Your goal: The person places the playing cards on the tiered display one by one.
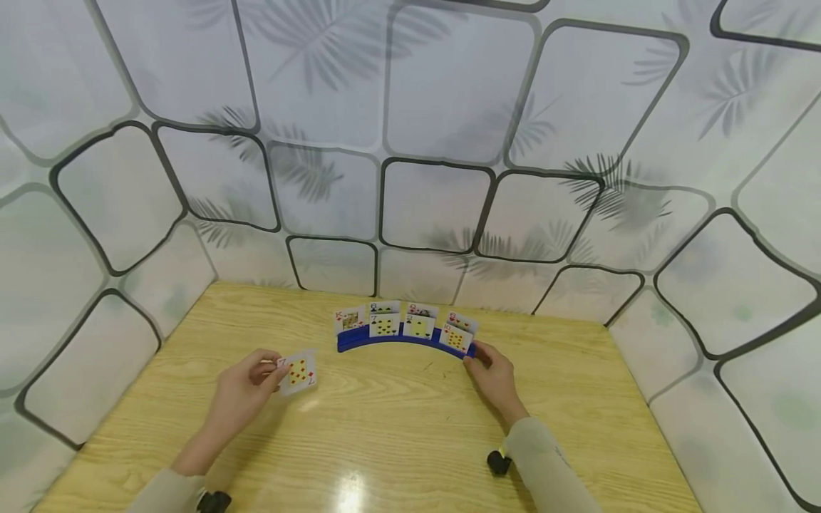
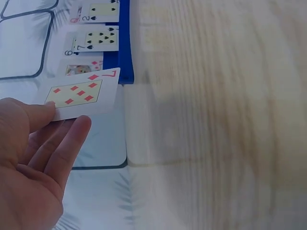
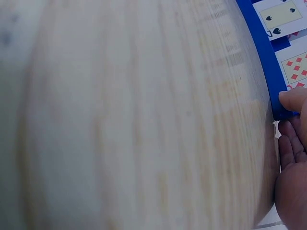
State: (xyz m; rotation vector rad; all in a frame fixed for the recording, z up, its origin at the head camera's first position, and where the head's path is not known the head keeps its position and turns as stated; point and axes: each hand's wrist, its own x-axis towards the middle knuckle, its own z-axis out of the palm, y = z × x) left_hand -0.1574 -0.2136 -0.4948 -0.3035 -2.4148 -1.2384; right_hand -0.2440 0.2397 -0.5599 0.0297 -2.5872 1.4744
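Note:
My left hand [image 1: 240,388] pinches a seven of diamonds playing card [image 1: 298,372] between thumb and fingers, above the table and left of a curved blue card holder [image 1: 385,341]. The card's face shows in the left wrist view too. At the holder's right end, my right hand [image 1: 494,374] grips it, thumb at the front. Cards stand in the holder in two rows: a king of diamonds [image 1: 350,320] alone at the left, a seven of spades [image 1: 384,325], a two of spades [image 1: 419,326] and a ten of diamonds [image 1: 456,338], each with another card partly hidden behind it.
The holder stands on a light wooden table [image 1: 385,427] towards its far side. Patterned white walls [image 1: 436,206] rise behind the table and along both sides. A black wrist device [image 1: 499,462] sits at the right sleeve, and another [image 1: 214,501] at the left.

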